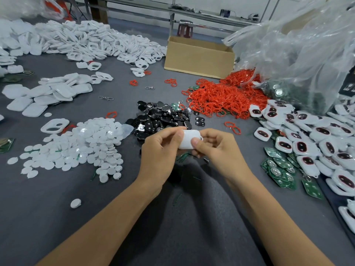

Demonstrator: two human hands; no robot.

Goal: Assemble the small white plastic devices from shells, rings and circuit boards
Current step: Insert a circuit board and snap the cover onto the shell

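A small white plastic device (187,140) with a little loop at its right end is held between both hands above the grey table. My left hand (160,152) grips its left side with thumb on top. My right hand (215,144) pinches its right side, thumb pressed on the front. Around them lie piles of parts: red rings (221,98), black inserts (163,116), white round discs (86,144), white shells (63,91), green circuit boards (278,167) and finished white devices (311,139) with dark windows.
A cardboard box (199,58) stands at the back centre. Clear plastic bags (299,47) bulge at the back right. A big heap of white frames (86,41) covers the back left. Metal clasps (105,98) lie loose on the grey table (57,217).
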